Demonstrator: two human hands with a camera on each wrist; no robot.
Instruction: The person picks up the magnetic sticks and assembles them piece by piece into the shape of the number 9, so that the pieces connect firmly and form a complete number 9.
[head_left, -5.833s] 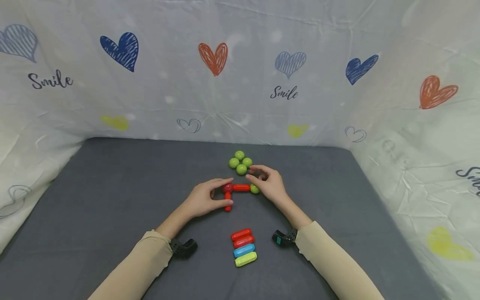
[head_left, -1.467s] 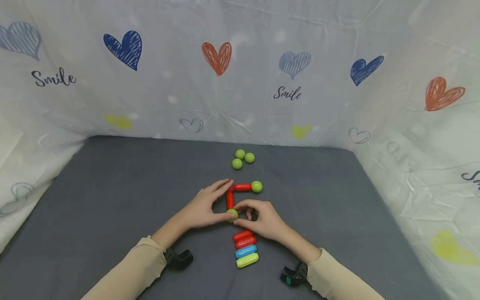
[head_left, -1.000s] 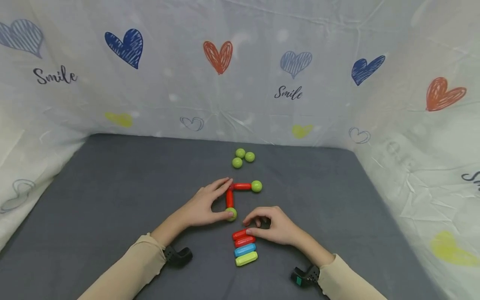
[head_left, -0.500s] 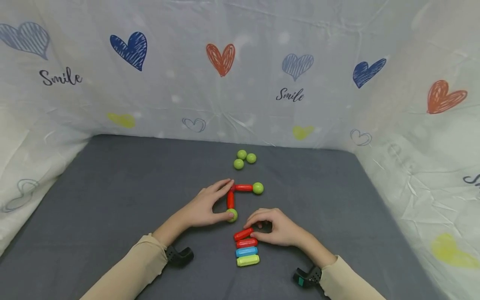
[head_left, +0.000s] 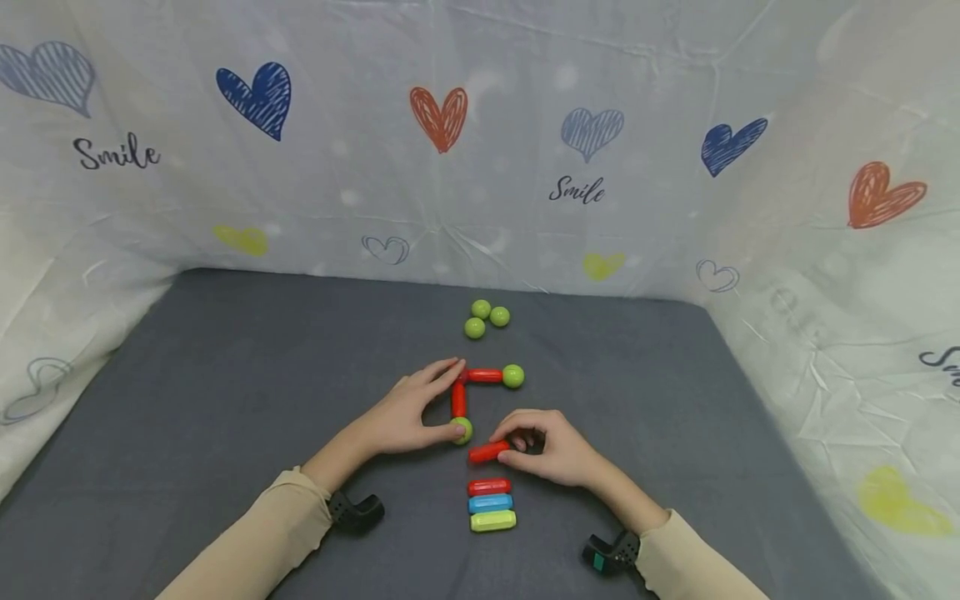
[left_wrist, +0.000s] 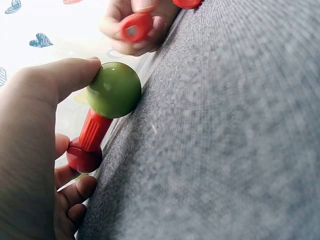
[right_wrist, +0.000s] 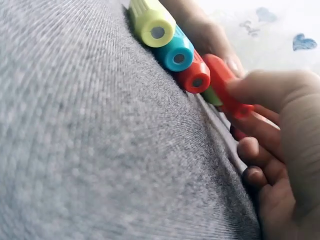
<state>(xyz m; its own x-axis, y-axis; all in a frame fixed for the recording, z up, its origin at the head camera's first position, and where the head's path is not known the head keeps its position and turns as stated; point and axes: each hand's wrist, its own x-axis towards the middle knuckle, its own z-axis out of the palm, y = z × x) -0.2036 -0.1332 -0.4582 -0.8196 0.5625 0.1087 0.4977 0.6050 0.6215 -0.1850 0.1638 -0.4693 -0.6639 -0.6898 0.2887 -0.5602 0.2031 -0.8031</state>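
In the head view my left hand [head_left: 408,410] holds an L-shaped magnetic rod assembly, thumb on the near green ball [head_left: 462,430] and fingers at the red corner ball [left_wrist: 84,156]. One red rod [head_left: 459,400] joins those balls; another red rod [head_left: 484,376] runs right to a second green ball [head_left: 513,376]. My right hand [head_left: 555,447] pinches a loose red magnetic rod [head_left: 487,452] between thumb and fingers, just right of the near green ball and apart from it. In the left wrist view that rod's metal end faces the camera.
Nearer me lie a red rod [head_left: 489,487], a blue rod [head_left: 491,503] and a yellow-green rod [head_left: 492,522], side by side. Three green balls [head_left: 481,310] sit together farther back on the grey cloth [head_left: 300,350]. A white patterned curtain [head_left: 495,217] encloses the back and sides.
Over the earlier frames a green ball joined the near rod end. My right hand then moved to the rod row, took the top red rod and shifted it away from the others. The left hand stayed.
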